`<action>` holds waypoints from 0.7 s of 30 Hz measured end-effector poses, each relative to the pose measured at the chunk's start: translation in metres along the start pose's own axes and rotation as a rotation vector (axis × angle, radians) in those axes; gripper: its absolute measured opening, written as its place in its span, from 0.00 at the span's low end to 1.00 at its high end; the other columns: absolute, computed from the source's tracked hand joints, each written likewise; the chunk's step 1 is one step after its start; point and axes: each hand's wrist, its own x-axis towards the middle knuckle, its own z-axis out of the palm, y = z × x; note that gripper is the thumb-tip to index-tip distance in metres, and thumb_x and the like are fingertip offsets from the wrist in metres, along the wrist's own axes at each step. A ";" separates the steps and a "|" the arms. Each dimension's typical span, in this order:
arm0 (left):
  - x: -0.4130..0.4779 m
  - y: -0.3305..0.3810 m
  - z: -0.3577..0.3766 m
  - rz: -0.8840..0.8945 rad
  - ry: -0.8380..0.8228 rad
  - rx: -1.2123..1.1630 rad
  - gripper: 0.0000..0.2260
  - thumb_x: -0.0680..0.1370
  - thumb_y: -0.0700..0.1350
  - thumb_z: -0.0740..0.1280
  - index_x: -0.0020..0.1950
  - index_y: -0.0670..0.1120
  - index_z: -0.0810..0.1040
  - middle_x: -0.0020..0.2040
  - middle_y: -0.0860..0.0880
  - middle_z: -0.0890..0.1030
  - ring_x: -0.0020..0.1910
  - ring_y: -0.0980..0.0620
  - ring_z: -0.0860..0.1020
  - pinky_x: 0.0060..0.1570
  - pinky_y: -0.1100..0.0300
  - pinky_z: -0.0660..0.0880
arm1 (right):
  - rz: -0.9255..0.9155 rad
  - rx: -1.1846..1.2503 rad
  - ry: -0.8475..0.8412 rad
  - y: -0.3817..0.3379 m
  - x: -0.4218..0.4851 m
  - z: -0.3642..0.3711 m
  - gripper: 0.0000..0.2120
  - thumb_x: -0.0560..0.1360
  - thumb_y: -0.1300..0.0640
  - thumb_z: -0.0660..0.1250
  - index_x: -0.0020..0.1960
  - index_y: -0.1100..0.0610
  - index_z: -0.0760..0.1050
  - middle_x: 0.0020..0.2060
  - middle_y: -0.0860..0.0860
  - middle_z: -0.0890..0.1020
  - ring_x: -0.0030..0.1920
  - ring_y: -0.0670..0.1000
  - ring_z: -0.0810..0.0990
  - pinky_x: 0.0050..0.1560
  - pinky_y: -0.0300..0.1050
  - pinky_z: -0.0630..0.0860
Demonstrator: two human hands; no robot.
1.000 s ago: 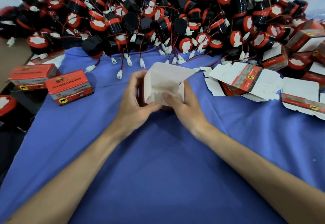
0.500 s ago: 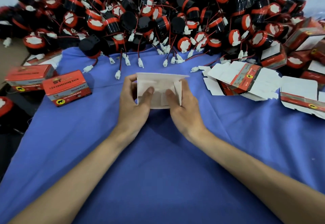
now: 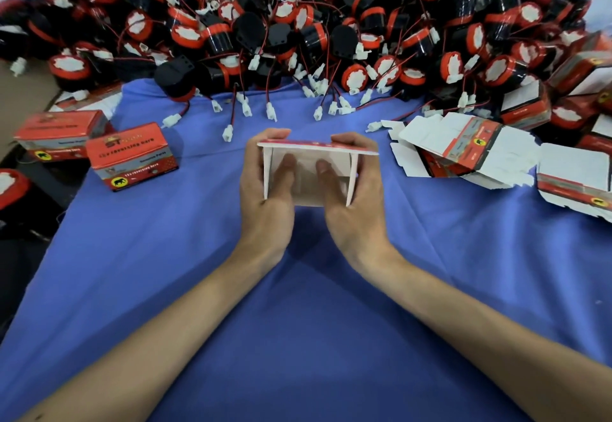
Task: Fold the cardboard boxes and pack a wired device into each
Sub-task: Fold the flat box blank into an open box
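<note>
A small cardboard box point(image 3: 309, 186), white inside and red outside, stands on the blue cloth at the centre with its open mouth facing me. My left hand point(image 3: 265, 196) grips its left wall and my right hand point(image 3: 356, 203) grips its right wall. Both thumbs press inside against the white inner flaps. The fingers wrap over the top panel, whose lid flap sticks out level. A big heap of black-and-red wired devices point(image 3: 298, 24) with white plugs lies just beyond the box.
Two closed red boxes point(image 3: 132, 157) stand at the left. Flat unfolded boxes point(image 3: 463, 147) lie at the right, with more boxes behind them. The blue cloth point(image 3: 298, 322) covers the table towards me; its left edge drops to a dark area.
The box has been turned so its open mouth faces me and squared up. The raised flap has come down level, and both thumbs have moved inside onto the inner flaps.
</note>
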 end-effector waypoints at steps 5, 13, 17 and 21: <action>0.000 -0.002 0.000 -0.016 0.017 -0.006 0.12 0.77 0.37 0.57 0.56 0.48 0.74 0.46 0.59 0.79 0.42 0.67 0.76 0.43 0.72 0.72 | -0.003 -0.023 0.002 -0.001 -0.002 0.000 0.14 0.72 0.57 0.63 0.53 0.42 0.66 0.45 0.31 0.75 0.44 0.35 0.76 0.41 0.26 0.70; -0.001 -0.001 -0.001 0.006 -0.039 0.045 0.19 0.77 0.28 0.60 0.54 0.52 0.72 0.44 0.58 0.79 0.41 0.64 0.77 0.43 0.69 0.74 | 0.049 -0.042 0.044 -0.005 0.001 -0.002 0.15 0.66 0.51 0.64 0.51 0.41 0.66 0.47 0.42 0.77 0.46 0.43 0.77 0.42 0.31 0.72; -0.001 0.001 0.003 -0.021 -0.069 0.060 0.15 0.73 0.37 0.63 0.55 0.52 0.71 0.46 0.57 0.77 0.42 0.65 0.76 0.43 0.70 0.74 | 0.092 -0.101 0.058 -0.005 0.005 -0.005 0.15 0.68 0.49 0.66 0.51 0.40 0.66 0.46 0.42 0.78 0.46 0.43 0.77 0.44 0.32 0.73; 0.001 -0.003 -0.001 -0.093 -0.046 -0.022 0.17 0.70 0.35 0.66 0.56 0.48 0.69 0.45 0.50 0.78 0.41 0.56 0.78 0.42 0.55 0.78 | 0.134 -0.090 -0.174 -0.004 0.003 -0.008 0.27 0.68 0.47 0.69 0.64 0.41 0.64 0.58 0.48 0.76 0.58 0.46 0.77 0.58 0.44 0.75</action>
